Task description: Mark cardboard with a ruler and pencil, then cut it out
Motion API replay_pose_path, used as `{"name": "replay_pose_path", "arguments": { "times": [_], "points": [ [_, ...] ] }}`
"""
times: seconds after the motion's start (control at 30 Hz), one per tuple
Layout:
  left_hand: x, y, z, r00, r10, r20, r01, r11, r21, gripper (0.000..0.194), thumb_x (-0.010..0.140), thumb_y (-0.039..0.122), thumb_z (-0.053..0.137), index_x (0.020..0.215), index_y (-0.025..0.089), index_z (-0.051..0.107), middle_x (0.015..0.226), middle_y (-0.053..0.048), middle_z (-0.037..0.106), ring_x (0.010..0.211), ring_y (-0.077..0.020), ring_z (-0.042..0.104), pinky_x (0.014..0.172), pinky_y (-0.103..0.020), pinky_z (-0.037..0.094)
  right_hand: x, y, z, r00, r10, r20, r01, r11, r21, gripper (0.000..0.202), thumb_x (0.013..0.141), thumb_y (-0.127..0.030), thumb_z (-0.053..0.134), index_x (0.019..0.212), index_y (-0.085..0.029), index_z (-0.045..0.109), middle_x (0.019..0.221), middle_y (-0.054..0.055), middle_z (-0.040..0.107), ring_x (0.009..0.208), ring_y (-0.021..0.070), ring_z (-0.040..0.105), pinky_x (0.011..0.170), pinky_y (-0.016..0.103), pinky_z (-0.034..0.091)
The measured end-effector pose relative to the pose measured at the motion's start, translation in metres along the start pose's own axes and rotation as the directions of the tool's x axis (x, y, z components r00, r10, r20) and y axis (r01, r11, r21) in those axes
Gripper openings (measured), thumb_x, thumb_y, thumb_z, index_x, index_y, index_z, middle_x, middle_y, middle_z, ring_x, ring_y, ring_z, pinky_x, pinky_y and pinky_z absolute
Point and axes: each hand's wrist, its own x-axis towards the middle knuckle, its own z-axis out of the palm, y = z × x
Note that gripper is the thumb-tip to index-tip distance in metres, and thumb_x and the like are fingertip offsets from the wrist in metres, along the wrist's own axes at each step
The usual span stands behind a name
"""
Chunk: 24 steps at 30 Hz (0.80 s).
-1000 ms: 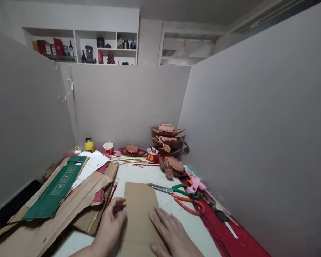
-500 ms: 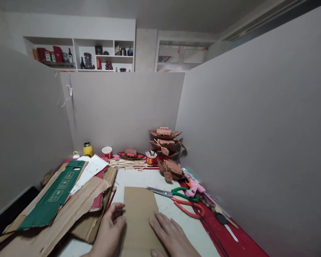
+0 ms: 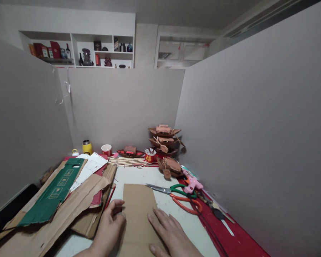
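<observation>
A plain brown piece of cardboard (image 3: 139, 221) lies lengthwise on the white table surface in front of me. My left hand (image 3: 111, 223) is at its left edge, fingers bent and thumb closed in against that edge. Flat across the right side rests my right hand (image 3: 169, 228), fingers stretched out and slightly apart, palm down. Just beyond the right hand lie scissors (image 3: 173, 192) with one green and one orange-red handle; their blade tips reach over the cardboard's far right corner. The near end of the cardboard runs out of view.
Torn cardboard sheets (image 3: 77, 210), a green printed piece (image 3: 53, 192) and white paper (image 3: 89, 169) pile up at left. Model boats (image 3: 164, 141), thin wooden sticks (image 3: 128, 161), paper cups (image 3: 150, 156) and a yellow bottle (image 3: 87, 147) stand behind. A pink glue gun (image 3: 193, 182) lies right. Grey partitions enclose the table.
The whole view has shifted slightly, with things sitting a little higher in the picture. Both hands keep nearly the same place on the cardboard; the scissors have not moved relative to it.
</observation>
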Motion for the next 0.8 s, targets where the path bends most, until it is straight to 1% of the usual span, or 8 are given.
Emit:
{"name": "replay_pose_path", "arguments": {
  "times": [0.23, 0.37, 0.47, 0.53, 0.6, 0.67, 0.73, 0.8],
  "points": [
    [0.0, -0.001, -0.001, 1.0, -0.005, 0.009, 0.005, 1.0, -0.009, 0.03, 0.069, 0.024, 0.066, 0.098, 0.018, 0.063, 0.104, -0.013, 0.07, 0.1, -0.0255, 0.064, 0.088, -0.035, 0.048, 0.002, 0.003, 0.002, 1.0, -0.008, -0.005, 0.008, 1.0, 0.0, 0.073, 0.088, -0.052, 0.054, 0.15, -0.018, 0.035, 0.157, 0.02, 0.019, 0.145, 0.0384, 0.016, 0.115, 0.061, 0.014],
    [-0.001, 0.001, 0.001, 1.0, -0.018, -0.014, 0.017, 1.0, -0.022, 0.03, 0.066, 0.025, 0.067, 0.096, 0.018, 0.064, 0.101, -0.011, 0.07, 0.099, -0.0244, 0.064, 0.086, -0.033, 0.048, 0.002, 0.003, 0.003, 1.0, -0.016, -0.027, 0.017, 1.0, 0.022, 0.073, 0.086, -0.05, 0.057, 0.149, -0.02, 0.036, 0.156, 0.019, 0.02, 0.145, 0.0387, 0.017, 0.115, 0.062, 0.014],
    [-0.002, 0.006, 0.003, 0.999, -0.038, -0.031, 0.037, 0.998, -0.045, 0.031, 0.064, 0.025, 0.068, 0.093, 0.018, 0.064, 0.096, -0.009, 0.071, 0.095, -0.0231, 0.064, 0.084, -0.032, 0.048, 0.001, 0.001, 0.001, 1.0, -0.011, -0.006, 0.011, 1.0, 0.004, 0.073, 0.087, -0.048, 0.055, 0.15, -0.018, 0.035, 0.156, 0.02, 0.019, 0.145, 0.0382, 0.017, 0.115, 0.061, 0.014],
    [-0.002, 0.009, 0.003, 0.995, -0.078, -0.062, 0.074, 0.995, -0.065, 0.032, 0.061, 0.026, 0.07, 0.091, 0.018, 0.064, 0.093, -0.008, 0.071, 0.092, -0.0223, 0.064, 0.083, -0.031, 0.048, 0.0, 0.0, 0.0, 1.0, -0.007, 0.004, 0.007, 1.0, -0.003, 0.072, 0.088, -0.048, 0.054, 0.15, -0.017, 0.034, 0.156, 0.021, 0.019, 0.145, 0.0378, 0.016, 0.116, 0.06, 0.014],
    [-0.003, 0.012, 0.003, 0.985, -0.147, -0.092, 0.138, 0.986, -0.096, 0.035, 0.06, 0.028, 0.072, 0.092, 0.017, 0.063, 0.093, -0.008, 0.071, 0.089, -0.022, 0.064, 0.082, -0.031, 0.047, 0.0, 0.0, 0.0, 1.0, -0.003, -0.003, 0.003, 1.0, 0.004, 0.072, 0.087, -0.048, 0.054, 0.15, -0.017, 0.034, 0.156, 0.021, 0.02, 0.145, 0.0382, 0.017, 0.116, 0.06, 0.015],
    [-0.003, 0.014, 0.003, 0.971, -0.207, -0.118, 0.189, 0.971, -0.147, 0.041, 0.059, 0.029, 0.074, 0.096, 0.016, 0.062, 0.097, -0.01, 0.07, 0.092, -0.0225, 0.065, 0.082, -0.03, 0.047, 0.0, 0.001, 0.001, 1.0, -0.003, -0.023, 0.003, 1.0, 0.024, 0.073, 0.086, -0.048, 0.056, 0.149, -0.017, 0.035, 0.156, 0.021, 0.02, 0.145, 0.0392, 0.018, 0.116, 0.06, 0.015],
    [-0.003, 0.016, 0.003, 0.96, -0.237, -0.146, 0.205, 0.958, -0.202, 0.051, 0.055, 0.027, 0.077, 0.102, 0.015, 0.06, 0.103, -0.012, 0.069, 0.097, -0.0232, 0.064, 0.082, -0.029, 0.047, 0.0, 0.002, 0.002, 0.999, -0.009, -0.039, 0.01, 0.999, 0.037, 0.073, 0.086, -0.048, 0.057, 0.149, -0.017, 0.036, 0.156, 0.021, 0.021, 0.145, 0.0397, 0.019, 0.115, 0.061, 0.016],
    [-0.002, 0.018, 0.003, 0.952, -0.257, -0.167, 0.216, 0.949, -0.23, 0.062, 0.052, 0.026, 0.078, 0.109, 0.013, 0.057, 0.106, -0.014, 0.068, 0.093, -0.0218, 0.064, 0.076, -0.027, 0.047, -0.001, 0.001, 0.001, 0.999, -0.009, -0.037, 0.01, 0.999, 0.031, 0.073, 0.086, -0.048, 0.056, 0.149, -0.017, 0.036, 0.157, 0.02, 0.022, 0.145, 0.0391, 0.019, 0.116, 0.061, 0.016]
  ]
}}
